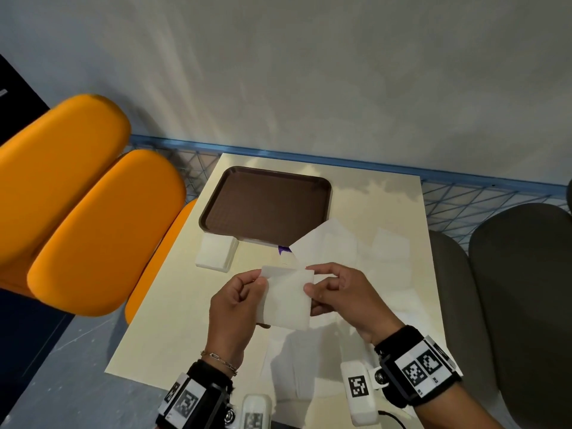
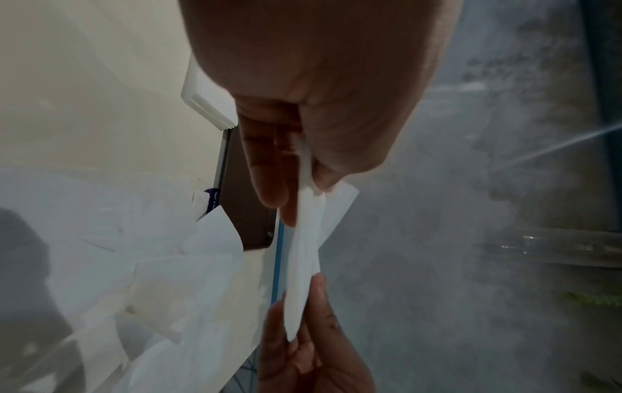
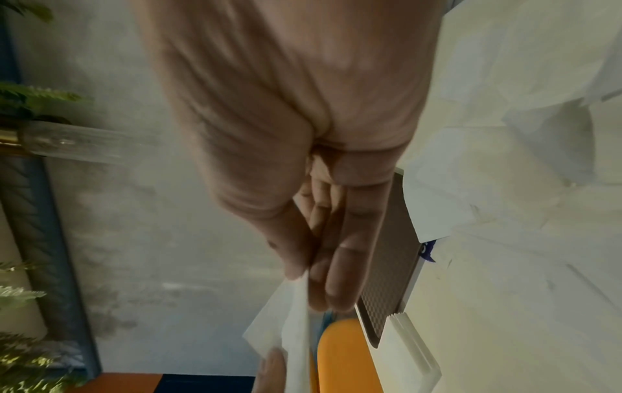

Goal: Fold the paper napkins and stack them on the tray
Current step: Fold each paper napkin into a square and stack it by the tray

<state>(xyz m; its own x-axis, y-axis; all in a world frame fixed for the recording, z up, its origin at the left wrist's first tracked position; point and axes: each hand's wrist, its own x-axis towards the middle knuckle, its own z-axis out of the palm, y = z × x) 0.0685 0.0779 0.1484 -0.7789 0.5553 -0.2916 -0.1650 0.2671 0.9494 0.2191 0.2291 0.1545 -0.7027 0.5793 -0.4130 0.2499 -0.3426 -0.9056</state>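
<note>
Both hands are up off the table with one white paper napkin (image 1: 286, 297) held between them, lifted above the near middle of the cream tabletop (image 1: 173, 320). The left hand (image 1: 236, 300) pinches the napkin's left edge between thumb and fingers; the right hand (image 1: 340, 294) pinches the right edge the same way, thumb on the near face. In the wrist views the sheet shows edge-on, thin and limp, sagging a little between the two grips.

What the next move hangs on, I'd say, is the brown tray (image 1: 266, 202): it lies straight beyond the hands, on the far side of the table and a touch left, its long side running left to right. The left hand sits slightly nearer to it. Nothing lies on the tray yet.

The tray looks like hard plastic with a fine pebbled floor and a rounded raised rim. A neat block of folded napkins (image 1: 215, 253) rests just at its near-left corner. To the right, loose unfolded napkins (image 1: 380, 264) lie spread flat and overlapping, one corner lapping over the tray's near-right rim. The paper is soft and matte, creasing easily, so a fold should hold with a light press
</note>
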